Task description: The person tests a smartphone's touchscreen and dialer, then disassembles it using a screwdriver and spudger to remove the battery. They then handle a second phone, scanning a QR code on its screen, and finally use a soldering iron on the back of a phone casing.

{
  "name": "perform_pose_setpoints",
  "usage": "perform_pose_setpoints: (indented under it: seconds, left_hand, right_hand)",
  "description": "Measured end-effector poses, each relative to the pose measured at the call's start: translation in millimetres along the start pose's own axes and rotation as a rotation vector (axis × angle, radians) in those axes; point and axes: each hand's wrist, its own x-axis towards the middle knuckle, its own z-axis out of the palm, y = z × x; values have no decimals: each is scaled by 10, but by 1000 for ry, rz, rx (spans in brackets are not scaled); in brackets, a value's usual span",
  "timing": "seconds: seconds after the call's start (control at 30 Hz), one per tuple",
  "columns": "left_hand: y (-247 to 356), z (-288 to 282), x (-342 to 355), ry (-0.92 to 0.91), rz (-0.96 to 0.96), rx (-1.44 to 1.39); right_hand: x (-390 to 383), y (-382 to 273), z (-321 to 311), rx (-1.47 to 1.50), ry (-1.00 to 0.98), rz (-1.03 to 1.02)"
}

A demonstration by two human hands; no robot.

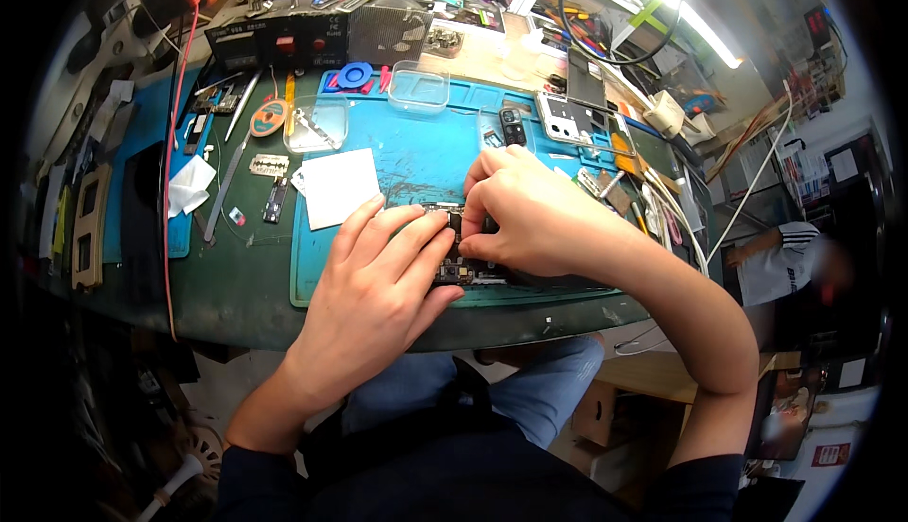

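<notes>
An opened phone (pixel 452 270) with its dark inner boards bare lies on the blue work mat (pixel 416 167), near the front edge of the bench. My left hand (pixel 374 286) rests flat over the phone's left side, fingers stretched out and fingertips on its boards. Above the phone's middle, my right hand (pixel 530 208) is bent down with thumb and fingers pinched at the boards. What sits between those fingertips, if anything, is hidden. Much of the phone is covered by both hands. A white square sheet (pixel 340 188) lies just beyond my left fingers.
Clear plastic trays (pixel 317 125) with small parts stand behind. A camera module (pixel 512 127) and a white phone frame (pixel 565 117) lie at the back right. Left are a razor blade (pixel 270 165), a solder wick spool (pixel 269 118) and a red cable (pixel 168 191). Another person (pixel 780 262) is at far right.
</notes>
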Motion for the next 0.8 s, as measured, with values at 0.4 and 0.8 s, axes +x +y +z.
perform_pose_setpoints:
  seconds: [0.4, 0.8]
  left_hand:
    - [59, -53, 23, 39, 25, -5]
    - [29, -36, -9, 57, -59, -10]
  right_hand:
    - [-1029, 601, 403, -104, 481, -122]
    - [-983, 1020, 346, 1660, 734, -43]
